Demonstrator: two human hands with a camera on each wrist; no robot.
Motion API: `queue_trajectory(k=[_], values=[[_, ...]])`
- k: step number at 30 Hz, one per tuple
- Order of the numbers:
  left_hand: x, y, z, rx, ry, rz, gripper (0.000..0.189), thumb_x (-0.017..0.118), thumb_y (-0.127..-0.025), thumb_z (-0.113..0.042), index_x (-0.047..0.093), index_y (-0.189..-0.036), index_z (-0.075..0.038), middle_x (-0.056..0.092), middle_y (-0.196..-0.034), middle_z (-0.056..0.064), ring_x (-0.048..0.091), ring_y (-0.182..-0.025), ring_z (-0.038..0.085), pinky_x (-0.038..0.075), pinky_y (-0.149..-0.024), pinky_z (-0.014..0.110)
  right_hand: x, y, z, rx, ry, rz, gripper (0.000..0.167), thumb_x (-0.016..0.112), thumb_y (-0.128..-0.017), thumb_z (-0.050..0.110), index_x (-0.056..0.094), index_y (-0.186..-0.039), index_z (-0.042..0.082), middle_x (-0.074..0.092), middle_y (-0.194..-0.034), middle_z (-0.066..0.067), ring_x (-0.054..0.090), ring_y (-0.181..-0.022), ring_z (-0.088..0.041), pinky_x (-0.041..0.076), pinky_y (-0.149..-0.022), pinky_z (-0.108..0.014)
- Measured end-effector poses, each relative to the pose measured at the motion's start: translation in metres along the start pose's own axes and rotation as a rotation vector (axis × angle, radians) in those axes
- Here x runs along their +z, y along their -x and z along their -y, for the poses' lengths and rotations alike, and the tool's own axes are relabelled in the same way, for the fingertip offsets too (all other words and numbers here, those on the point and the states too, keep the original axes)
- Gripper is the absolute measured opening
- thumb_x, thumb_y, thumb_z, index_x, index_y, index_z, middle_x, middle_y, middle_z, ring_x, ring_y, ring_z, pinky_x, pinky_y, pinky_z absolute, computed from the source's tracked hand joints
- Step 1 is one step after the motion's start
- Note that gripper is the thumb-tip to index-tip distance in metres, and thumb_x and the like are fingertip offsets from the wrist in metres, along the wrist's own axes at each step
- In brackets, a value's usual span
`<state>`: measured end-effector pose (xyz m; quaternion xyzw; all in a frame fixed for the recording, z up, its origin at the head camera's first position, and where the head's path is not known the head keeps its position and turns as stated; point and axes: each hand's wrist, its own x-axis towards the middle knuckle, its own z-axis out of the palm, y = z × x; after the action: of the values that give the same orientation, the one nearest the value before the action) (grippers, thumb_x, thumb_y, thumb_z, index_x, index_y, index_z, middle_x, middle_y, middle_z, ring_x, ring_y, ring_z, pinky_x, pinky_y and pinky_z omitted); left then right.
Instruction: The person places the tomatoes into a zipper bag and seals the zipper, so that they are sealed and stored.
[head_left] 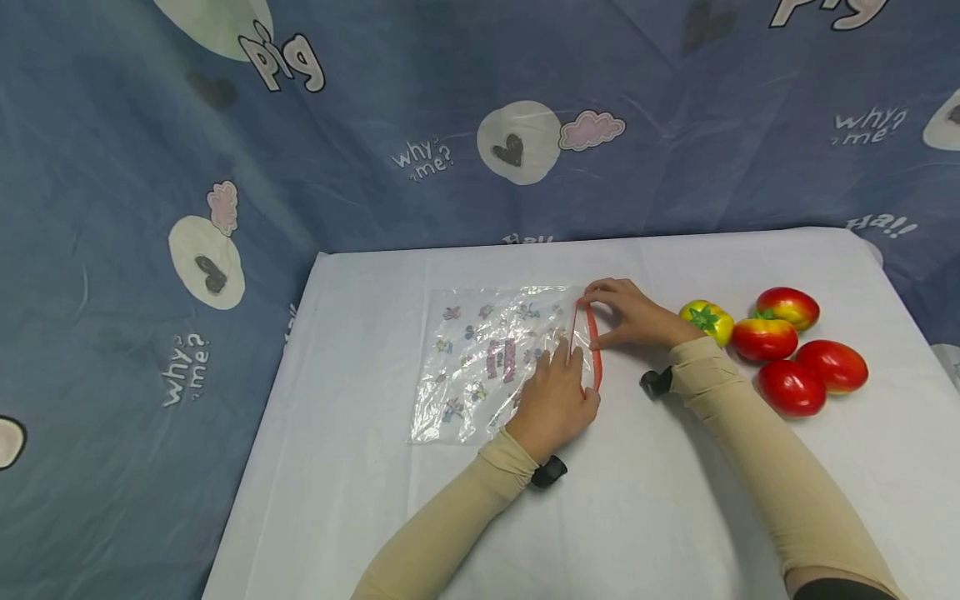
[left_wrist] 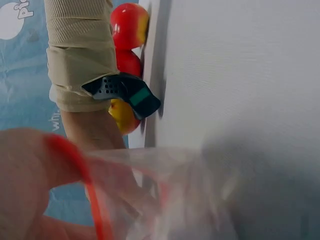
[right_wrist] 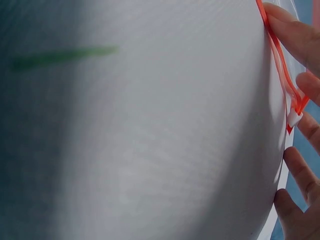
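A clear plastic zip bag [head_left: 465, 358] with small coloured prints lies flat on the white table, its red zip edge [head_left: 596, 333] on the right side. My left hand [head_left: 551, 408] lies over the bag's lower right part and grips its mouth near the near end of the zip. At the far end of that edge, my right hand [head_left: 633, 317] holds the red strip, thumb and fingers spaced apart. A white slider [right_wrist: 294, 119] shows on the zip in the right wrist view, close to fingers [right_wrist: 295, 40]. The bag's mouth stands slightly parted.
To the right of my right hand sit several glossy fruits: red ones [head_left: 832, 367] and a yellow-green one [head_left: 705, 321] with a green star-shaped top. A printed blue cloth [head_left: 360, 150] hangs behind the white table [head_left: 337, 375]. Dark wrist devices [head_left: 550, 472] are on both wrists.
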<state>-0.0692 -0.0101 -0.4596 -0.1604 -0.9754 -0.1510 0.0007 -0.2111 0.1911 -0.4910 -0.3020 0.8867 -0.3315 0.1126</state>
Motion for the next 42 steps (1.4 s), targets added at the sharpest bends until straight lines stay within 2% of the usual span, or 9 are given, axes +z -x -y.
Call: queue_trajectory(k=[4, 7, 9, 15, 18, 24, 35, 42], values=[[-0.002, 0.001, 0.006, -0.012, 0.003, 0.045, 0.075, 0.070, -0.091, -0.044, 0.048, -0.151, -0.003, 0.056, -0.151, 0.009, 0.059, -0.128, 0.034, 0.062, -0.085, 0.048, 0.000, -0.001, 0.000, 0.009, -0.002, 0.000, 0.074, 0.095, -0.071, 0.025, 0.065, -0.136, 0.010, 0.051, -0.146, -0.019, 0.036, -0.141, -0.042, 0.028, -0.120, -0.064], [-0.002, 0.001, 0.012, -0.030, 0.043, 0.064, 0.080, 0.071, -0.091, -0.048, 0.046, -0.154, -0.006, 0.055, -0.152, 0.006, 0.060, -0.124, 0.032, 0.062, -0.082, 0.048, 0.000, -0.001, 0.000, 0.002, 0.004, -0.003, 0.074, 0.095, -0.071, 0.024, 0.065, -0.137, 0.008, 0.051, -0.146, -0.020, 0.037, -0.140, -0.043, 0.029, -0.119, -0.064], [-0.001, 0.001, 0.017, -0.037, 0.082, 0.070, 0.082, 0.071, -0.090, -0.048, 0.043, -0.156, -0.007, 0.052, -0.155, 0.006, 0.060, -0.125, 0.033, 0.061, -0.085, 0.048, 0.000, 0.000, 0.000, -0.008, 0.005, -0.008, 0.075, 0.096, -0.071, 0.024, 0.065, -0.137, 0.007, 0.051, -0.146, -0.021, 0.038, -0.139, -0.044, 0.030, -0.119, -0.064], [0.004, 0.001, 0.031, -0.014, 0.225, 0.035, 0.094, 0.081, -0.086, -0.040, 0.035, -0.160, -0.005, 0.043, -0.163, 0.009, 0.057, -0.138, 0.030, 0.053, -0.109, 0.042, 0.001, 0.001, 0.001, -0.020, 0.000, -0.021, 0.074, 0.095, -0.071, 0.025, 0.065, -0.136, 0.006, 0.052, -0.145, -0.022, 0.038, -0.138, -0.044, 0.030, -0.118, -0.064], [0.005, 0.001, 0.034, -0.002, 0.270, 0.010, 0.101, 0.085, -0.082, -0.035, 0.031, -0.161, -0.004, 0.040, -0.164, 0.011, 0.053, -0.143, 0.028, 0.050, -0.113, 0.040, 0.002, 0.002, 0.001, -0.020, 0.003, -0.022, 0.074, 0.095, -0.071, 0.026, 0.065, -0.135, 0.005, 0.051, -0.145, -0.022, 0.038, -0.139, -0.044, 0.029, -0.119, -0.064], [0.003, 0.000, 0.035, 0.013, 0.299, -0.025, 0.107, 0.089, -0.079, -0.029, 0.027, -0.163, -0.004, 0.037, -0.165, 0.011, 0.050, -0.145, 0.026, 0.049, -0.114, 0.039, 0.002, 0.003, 0.000, -0.005, -0.010, -0.014, 0.074, 0.095, -0.072, 0.024, 0.064, -0.136, 0.006, 0.050, -0.147, -0.022, 0.036, -0.140, -0.043, 0.029, -0.120, -0.063], [-0.006, 0.000, 0.027, -0.004, 0.444, -0.079, 0.109, 0.090, -0.077, -0.017, 0.025, -0.164, -0.007, 0.031, -0.168, 0.009, 0.047, -0.146, 0.028, 0.049, -0.114, 0.042, 0.000, 0.004, 0.004, -0.005, -0.004, 0.020, 0.076, 0.092, -0.076, 0.025, 0.058, -0.143, 0.010, 0.047, -0.153, -0.023, 0.033, -0.145, -0.044, 0.027, -0.121, -0.066], [-0.007, 0.001, 0.024, 0.003, 0.470, -0.134, 0.110, 0.091, -0.075, -0.014, 0.026, -0.164, -0.006, 0.032, -0.167, 0.009, 0.047, -0.145, 0.026, 0.046, -0.117, 0.039, 0.000, 0.004, 0.005, -0.009, 0.010, 0.018, 0.079, 0.092, -0.076, 0.027, 0.057, -0.145, 0.011, 0.048, -0.151, -0.024, 0.035, -0.144, -0.045, 0.027, -0.121, -0.067]])
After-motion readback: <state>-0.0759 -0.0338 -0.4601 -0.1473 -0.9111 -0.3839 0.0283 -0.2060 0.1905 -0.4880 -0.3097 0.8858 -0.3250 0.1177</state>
